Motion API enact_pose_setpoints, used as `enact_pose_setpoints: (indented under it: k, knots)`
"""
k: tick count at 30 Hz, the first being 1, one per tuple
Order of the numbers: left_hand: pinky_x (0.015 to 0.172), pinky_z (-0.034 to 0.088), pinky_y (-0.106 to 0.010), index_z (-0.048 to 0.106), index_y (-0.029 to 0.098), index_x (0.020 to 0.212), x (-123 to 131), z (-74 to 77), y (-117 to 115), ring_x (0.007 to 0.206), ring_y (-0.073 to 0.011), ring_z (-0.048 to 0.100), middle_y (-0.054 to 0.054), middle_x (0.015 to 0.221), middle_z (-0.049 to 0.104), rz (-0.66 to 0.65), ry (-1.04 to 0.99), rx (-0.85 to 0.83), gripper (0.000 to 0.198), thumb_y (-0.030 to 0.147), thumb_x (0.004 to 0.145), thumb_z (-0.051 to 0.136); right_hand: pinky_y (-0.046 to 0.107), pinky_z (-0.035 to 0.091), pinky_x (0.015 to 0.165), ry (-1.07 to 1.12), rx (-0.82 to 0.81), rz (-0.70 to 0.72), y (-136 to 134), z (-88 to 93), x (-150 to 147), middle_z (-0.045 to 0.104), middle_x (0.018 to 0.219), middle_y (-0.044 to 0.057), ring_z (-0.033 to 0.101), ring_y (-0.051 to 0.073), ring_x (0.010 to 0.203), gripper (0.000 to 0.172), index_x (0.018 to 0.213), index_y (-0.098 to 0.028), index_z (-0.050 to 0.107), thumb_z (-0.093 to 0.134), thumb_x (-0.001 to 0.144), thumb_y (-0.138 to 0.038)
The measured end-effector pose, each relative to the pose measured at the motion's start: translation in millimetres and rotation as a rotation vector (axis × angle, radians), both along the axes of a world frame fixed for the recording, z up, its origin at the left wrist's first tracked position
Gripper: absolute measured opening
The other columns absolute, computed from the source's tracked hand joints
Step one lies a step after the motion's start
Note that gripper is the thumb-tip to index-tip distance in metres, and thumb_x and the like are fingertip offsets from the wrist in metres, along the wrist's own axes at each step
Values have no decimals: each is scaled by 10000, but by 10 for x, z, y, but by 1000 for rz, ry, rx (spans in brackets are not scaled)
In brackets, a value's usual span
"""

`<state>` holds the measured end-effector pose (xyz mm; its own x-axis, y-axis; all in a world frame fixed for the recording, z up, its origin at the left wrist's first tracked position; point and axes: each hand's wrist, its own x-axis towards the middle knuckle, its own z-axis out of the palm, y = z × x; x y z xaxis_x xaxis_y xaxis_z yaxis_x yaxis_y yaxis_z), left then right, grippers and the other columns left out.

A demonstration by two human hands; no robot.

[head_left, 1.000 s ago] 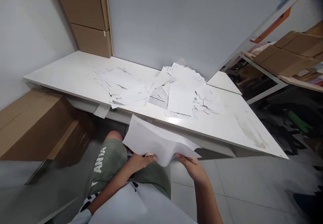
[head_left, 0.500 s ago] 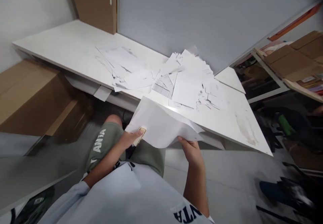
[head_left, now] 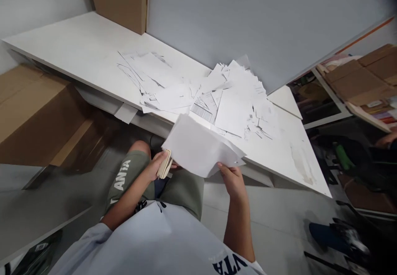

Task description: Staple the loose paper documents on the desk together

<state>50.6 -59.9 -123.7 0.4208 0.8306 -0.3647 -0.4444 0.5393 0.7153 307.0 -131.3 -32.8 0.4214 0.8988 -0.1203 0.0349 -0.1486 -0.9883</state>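
The left hand (head_left: pixel 154 168) has its fingers closed on a small tan block (head_left: pixel 164 164), the right hand (head_left: pixel 232 182) pinches a sheaf of paper (head_left: pixel 198 146) just off the bench (head_left: pixel 71 35) front edge, and a loose pinch could drop sheets to the floor (head_left: pixel 229 213).

We see a long white laminate table (head_left: pixel 62 43) carrying two overlapping heaps of loose white printed paper sheets (head_left: pixel 238 97), with a tabular form (head_left: pixel 203 110) among them, a brown cardboard box (head_left: pixel 119 2) at the back, and a faint brownish stain (head_left: pixel 299 163) near the right end.
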Motion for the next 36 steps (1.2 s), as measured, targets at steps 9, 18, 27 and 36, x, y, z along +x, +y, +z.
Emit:
enact_pose_setpoints:
  k: [9,18,27,36]
  knots:
    - [473,523,-249,602,120,910,233,-574,289,490,-161,647,-21,610,611,-118,117,-188,549,662,823,604,470,561,887,66,297,-270,1717,361,730,689,989,100,660,247,1002,285,996,-192,619,525,740,-275]
    - [427,447,-218,583,135,885,341,-781,418,417,-144,601,-7,546,585,97,149,-229,581,706,782,612,619,538,863,-220,191,-627,2367,257,849,535,1288,186,550,402,1244,412,1154,-267,505,502,780,-440]
    - [479,453,-249,628,162,886,390,-788,295,523,-184,657,-7,560,602,-36,79,-118,639,779,725,585,534,304,1160,-803,386,92,2917,37,-891,424,1481,173,372,304,1413,653,1401,-182,424,500,862,-542]
    - [428,376,-223,562,189,865,460,-1033,273,404,-93,485,43,568,540,-105,142,-86,736,875,601,580,375,390,922,-1219,-87,343,3793,72,-1570,654,1199,203,583,290,1125,480,1246,-103,564,363,992,-457]
